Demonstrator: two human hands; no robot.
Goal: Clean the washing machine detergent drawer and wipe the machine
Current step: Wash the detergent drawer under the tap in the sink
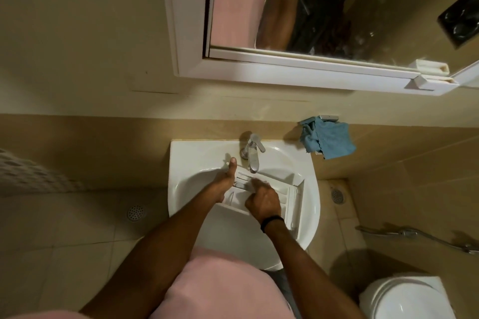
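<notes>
Single head-worn wide-angle view, looking steeply down and forward from just above the sink [178,160], basin close and centre frame, facing the wall [90,33] with the mirror [324,2] up top, toilet [404,300] at bottom right corner, edges bowed

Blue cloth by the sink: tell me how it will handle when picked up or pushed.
The blue cloth lies crumpled and droops over the ledge edge, so it will probably sag limply when lifted. It looks thin, so likely light. Pushed, it would probably bunch rather than slide.
</notes>
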